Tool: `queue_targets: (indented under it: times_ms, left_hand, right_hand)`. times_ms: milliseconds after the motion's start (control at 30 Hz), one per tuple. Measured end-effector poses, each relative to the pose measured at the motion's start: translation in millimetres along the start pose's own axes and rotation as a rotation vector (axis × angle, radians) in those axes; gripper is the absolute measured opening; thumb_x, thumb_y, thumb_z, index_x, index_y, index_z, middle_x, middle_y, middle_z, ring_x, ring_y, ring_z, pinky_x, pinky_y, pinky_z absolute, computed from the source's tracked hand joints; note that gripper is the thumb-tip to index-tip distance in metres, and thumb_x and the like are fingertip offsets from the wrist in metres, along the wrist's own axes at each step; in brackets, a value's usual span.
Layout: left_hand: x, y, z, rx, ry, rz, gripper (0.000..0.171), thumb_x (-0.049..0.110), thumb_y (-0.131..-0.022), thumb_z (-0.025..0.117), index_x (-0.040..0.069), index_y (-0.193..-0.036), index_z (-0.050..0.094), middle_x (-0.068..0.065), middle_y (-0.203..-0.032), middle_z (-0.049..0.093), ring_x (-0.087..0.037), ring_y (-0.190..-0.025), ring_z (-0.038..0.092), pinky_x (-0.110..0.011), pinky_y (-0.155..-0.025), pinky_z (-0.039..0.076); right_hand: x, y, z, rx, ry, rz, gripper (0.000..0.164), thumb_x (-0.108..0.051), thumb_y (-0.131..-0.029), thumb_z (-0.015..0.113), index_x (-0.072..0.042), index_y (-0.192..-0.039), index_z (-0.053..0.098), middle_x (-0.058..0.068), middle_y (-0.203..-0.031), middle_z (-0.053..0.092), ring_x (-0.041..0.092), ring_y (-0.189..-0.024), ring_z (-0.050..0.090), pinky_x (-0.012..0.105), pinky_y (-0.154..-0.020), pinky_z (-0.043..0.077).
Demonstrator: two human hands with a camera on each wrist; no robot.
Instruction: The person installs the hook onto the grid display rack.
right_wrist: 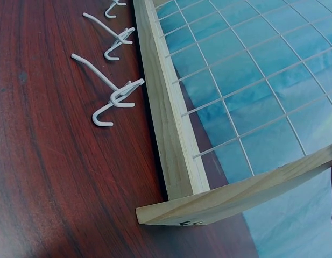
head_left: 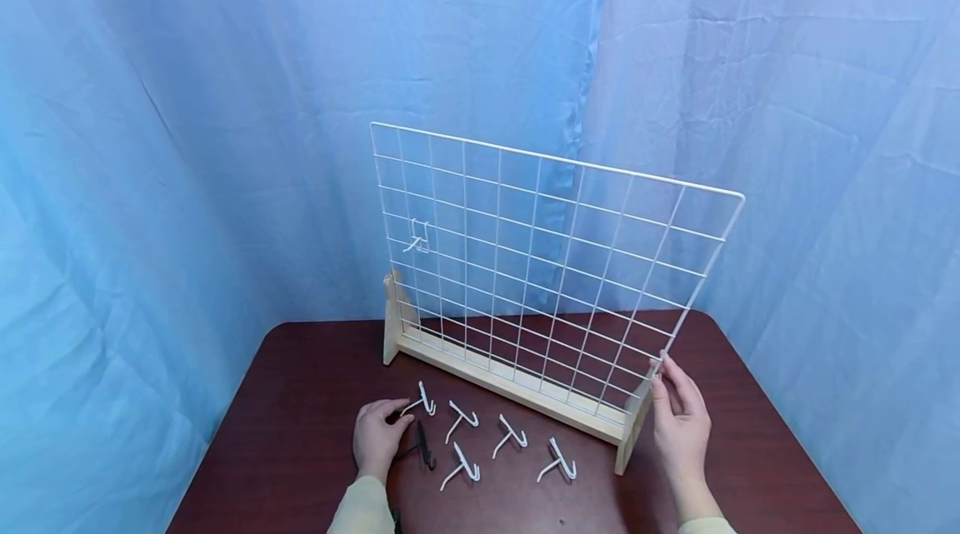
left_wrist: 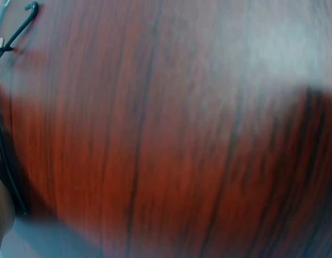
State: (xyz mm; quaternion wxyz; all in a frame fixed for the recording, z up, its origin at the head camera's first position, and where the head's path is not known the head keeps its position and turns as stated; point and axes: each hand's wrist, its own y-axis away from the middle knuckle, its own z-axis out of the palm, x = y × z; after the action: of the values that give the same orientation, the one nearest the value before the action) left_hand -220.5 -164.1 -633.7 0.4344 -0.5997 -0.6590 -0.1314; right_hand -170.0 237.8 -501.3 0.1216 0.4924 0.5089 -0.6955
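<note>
A white wire grid panel (head_left: 517,192) stands in a wooden base (head_left: 517,388). My right hand (head_left: 681,421) grips its right side where the panel meets the wooden end support (head_left: 636,426), thumb in front and fingers behind. My left hand (head_left: 378,436) is low over the table, with thumb and index finger pinching the prong of a white hook (head_left: 424,401). Close beside the thumb lies a black hook (head_left: 423,444), whose bent wire (left_wrist: 21,32) shows at the left wrist view's edge. One white hook (head_left: 417,244) hangs on the grid's left part.
Several more white hooks lie before the base, among them a near one (head_left: 461,466), a middle one (head_left: 510,436) and a right one (head_left: 557,461). The dark red wood table (head_left: 285,426) has rounded back corners. Blue curtains (head_left: 247,142) surround it.
</note>
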Motion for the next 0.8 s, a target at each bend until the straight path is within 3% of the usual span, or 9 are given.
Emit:
queue_targets:
  times_ms: [333, 800]
  left_hand:
    - [-0.6, 0.5, 4.5, 0.055, -0.011, 0.035, 0.024, 0.006, -0.070, 0.087, 0.009, -0.093, 0.080, -0.002, -0.090, 0.073, -0.029, -0.093, 0.061, -0.040, -0.084, 0.047]
    - [2.2, 1.7, 6.5, 0.057, -0.037, -0.028, 0.010, 0.006, -0.075, 0.084, 0.012, -0.080, 0.078, 0.000, -0.085, 0.072, -0.027, -0.093, 0.060, -0.041, -0.086, 0.047]
  right_hand:
    - [-2.2, 0.8, 0.0, 0.004, 0.025, 0.007, 0.036, 0.017, -0.092, 0.055, 0.014, -0.128, 0.056, -0.013, -0.115, 0.060, -0.005, -0.107, 0.060, 0.014, -0.090, 0.047]
    - [-0.7, 0.4, -0.6, -0.011, 0.037, -0.007, 0.037, 0.016, -0.093, 0.055, 0.012, -0.130, 0.057, -0.008, -0.118, 0.061, -0.002, -0.109, 0.061, 0.015, -0.091, 0.048]
